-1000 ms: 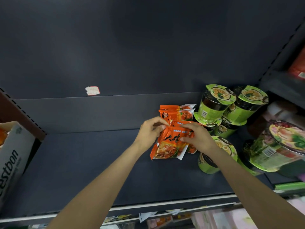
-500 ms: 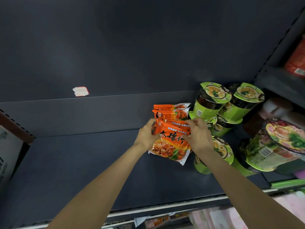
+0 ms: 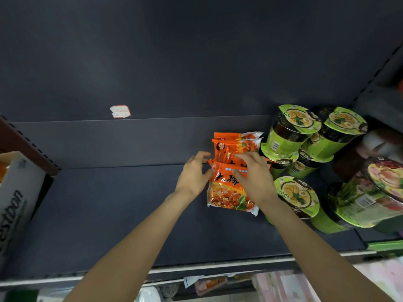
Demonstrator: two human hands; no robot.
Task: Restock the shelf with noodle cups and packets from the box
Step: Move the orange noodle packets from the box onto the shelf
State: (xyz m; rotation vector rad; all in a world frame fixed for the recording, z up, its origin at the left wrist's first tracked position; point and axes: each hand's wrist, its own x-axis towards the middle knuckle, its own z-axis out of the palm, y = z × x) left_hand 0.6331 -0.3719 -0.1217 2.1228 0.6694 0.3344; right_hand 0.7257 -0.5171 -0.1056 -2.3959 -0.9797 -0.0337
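The dark shelf (image 3: 109, 203) is holding everything. A box (image 3: 15, 192) is sitting at its left end. Green noodle cups (image 3: 292, 131) are piling up on the right, with orange packets (image 3: 237, 144) standing just beside them. The right hand (image 3: 255, 177) is pinching the front packet (image 3: 229, 195). The left hand (image 3: 194, 175), fingers loose, is touching its side.

We see orange noodle packets (image 3: 231, 192) overlapping between our left hand (image 3: 193, 177) and right hand (image 3: 255, 177), with green noodle cups (image 3: 292, 131) just right of it.

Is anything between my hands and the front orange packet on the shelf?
Nothing visible. The right hand holds the packet, and the left hand touches its left edge. The cups stand to the right, out of the way.
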